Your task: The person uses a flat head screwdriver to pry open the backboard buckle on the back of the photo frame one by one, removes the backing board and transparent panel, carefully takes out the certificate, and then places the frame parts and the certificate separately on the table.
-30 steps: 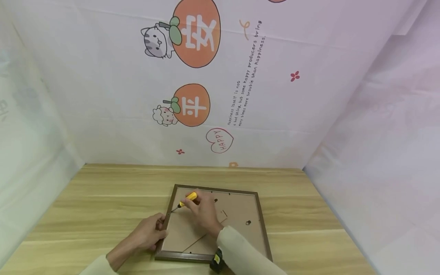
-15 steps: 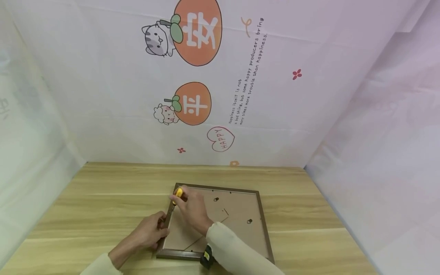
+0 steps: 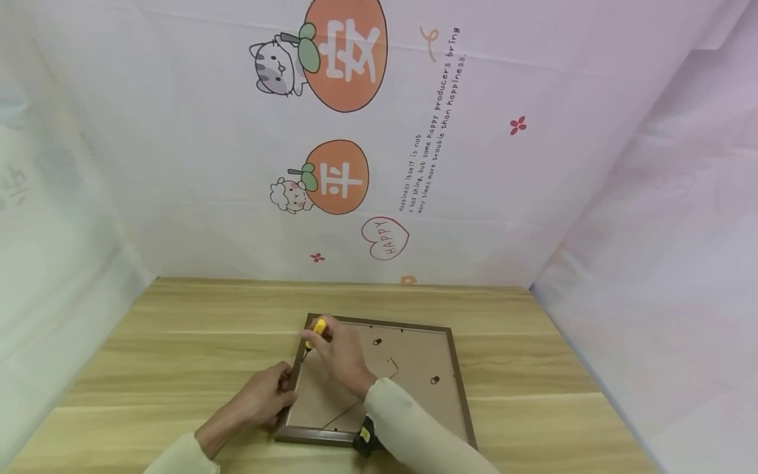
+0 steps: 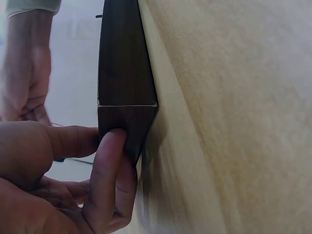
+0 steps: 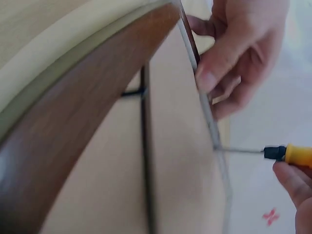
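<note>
A dark brown picture frame [image 3: 314, 435] lies face down on the wooden table, its beige backing board [image 3: 408, 411] facing up. At its left side my left hand [image 3: 263, 395] grips the rail, thumb and fingers pressed around the edge [image 4: 124, 73] in the left wrist view. My right hand [image 3: 343, 359] holds a small screwdriver by its yellow handle [image 5: 298, 155]. The thin metal shaft [image 5: 241, 150] meets the seam between backing and left rail, beyond the left fingers. In the head view the screwdriver leans slightly right.
Two small dark ring fittings [image 3: 435, 380] are on the backing board, with a dark diagonal line crossing it. Small dark tabs [image 3: 401, 330] stand along the rails' inner edge. A black device [image 3: 365, 436] sits at the right wrist. A printed white cloth [image 3: 462, 250] hangs behind the table [image 3: 521, 368].
The screwdriver handle swung left and more upright, then tipped slightly back right, its tip staying near the left rail. My left hand keeps its hold on the frame.
</note>
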Action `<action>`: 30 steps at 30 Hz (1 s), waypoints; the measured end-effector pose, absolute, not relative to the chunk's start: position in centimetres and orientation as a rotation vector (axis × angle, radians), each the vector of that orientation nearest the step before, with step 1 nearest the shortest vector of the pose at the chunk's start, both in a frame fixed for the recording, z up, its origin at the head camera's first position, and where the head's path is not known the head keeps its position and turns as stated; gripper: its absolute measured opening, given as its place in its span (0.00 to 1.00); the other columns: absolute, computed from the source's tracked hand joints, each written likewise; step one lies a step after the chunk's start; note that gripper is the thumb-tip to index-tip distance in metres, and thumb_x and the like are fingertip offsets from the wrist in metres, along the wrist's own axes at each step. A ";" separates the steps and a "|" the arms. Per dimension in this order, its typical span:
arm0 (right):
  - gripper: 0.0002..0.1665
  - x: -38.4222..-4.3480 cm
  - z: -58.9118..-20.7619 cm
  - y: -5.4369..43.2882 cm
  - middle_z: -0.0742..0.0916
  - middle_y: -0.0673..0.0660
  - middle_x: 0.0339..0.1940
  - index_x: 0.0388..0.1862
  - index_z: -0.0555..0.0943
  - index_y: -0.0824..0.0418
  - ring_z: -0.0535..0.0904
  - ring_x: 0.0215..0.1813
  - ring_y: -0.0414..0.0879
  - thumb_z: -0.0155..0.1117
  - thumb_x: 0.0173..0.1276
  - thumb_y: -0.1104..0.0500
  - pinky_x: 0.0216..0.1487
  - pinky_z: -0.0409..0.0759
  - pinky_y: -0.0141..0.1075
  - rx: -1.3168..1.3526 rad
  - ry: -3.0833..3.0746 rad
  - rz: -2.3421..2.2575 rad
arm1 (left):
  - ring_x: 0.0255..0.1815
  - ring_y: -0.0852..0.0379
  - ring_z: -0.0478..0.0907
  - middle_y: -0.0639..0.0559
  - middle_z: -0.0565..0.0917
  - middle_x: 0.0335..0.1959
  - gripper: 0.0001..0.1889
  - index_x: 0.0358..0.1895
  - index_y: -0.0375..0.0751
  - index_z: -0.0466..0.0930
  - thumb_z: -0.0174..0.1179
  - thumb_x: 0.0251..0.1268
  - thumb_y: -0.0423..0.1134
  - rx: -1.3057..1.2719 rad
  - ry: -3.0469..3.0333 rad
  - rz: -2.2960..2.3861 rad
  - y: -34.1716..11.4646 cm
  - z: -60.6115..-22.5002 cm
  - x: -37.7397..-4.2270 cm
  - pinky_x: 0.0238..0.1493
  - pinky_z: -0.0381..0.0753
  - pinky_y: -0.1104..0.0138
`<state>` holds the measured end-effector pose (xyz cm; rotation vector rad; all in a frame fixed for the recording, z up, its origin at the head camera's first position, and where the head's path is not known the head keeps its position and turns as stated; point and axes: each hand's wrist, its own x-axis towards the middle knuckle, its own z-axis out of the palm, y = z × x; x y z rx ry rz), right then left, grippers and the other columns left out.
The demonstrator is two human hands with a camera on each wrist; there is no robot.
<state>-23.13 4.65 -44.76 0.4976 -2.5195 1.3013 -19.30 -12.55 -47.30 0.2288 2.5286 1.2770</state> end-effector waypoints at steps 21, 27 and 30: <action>0.12 -23.8 -47.0 10.2 0.88 0.56 0.39 0.41 0.85 0.61 0.81 0.36 0.36 0.71 0.64 0.55 0.35 0.82 0.24 0.356 -2.517 1.572 | 0.22 0.55 0.75 0.47 0.79 0.31 0.16 0.54 0.28 0.73 0.60 0.66 0.33 0.219 2.474 1.301 -13.0 -46.2 -21.1 0.19 0.75 0.69; 0.10 -23.8 -47.6 11.7 0.89 0.52 0.39 0.35 0.88 0.57 0.78 0.36 0.37 0.76 0.56 0.54 0.34 0.78 0.25 0.372 -2.624 1.422 | 0.29 0.52 0.79 0.44 0.81 0.38 0.18 0.55 0.25 0.72 0.59 0.67 0.34 0.317 2.613 1.182 -12.8 -45.3 -23.3 0.27 0.81 0.64; 0.11 -23.7 -47.6 12.1 0.89 0.51 0.40 0.35 0.89 0.56 0.80 0.42 0.41 0.77 0.55 0.53 0.41 0.81 0.30 0.399 -2.677 1.345 | 0.40 0.47 0.82 0.38 0.82 0.45 0.21 0.56 0.24 0.71 0.58 0.68 0.37 0.385 2.731 1.051 -12.7 -44.8 -24.6 0.39 0.85 0.57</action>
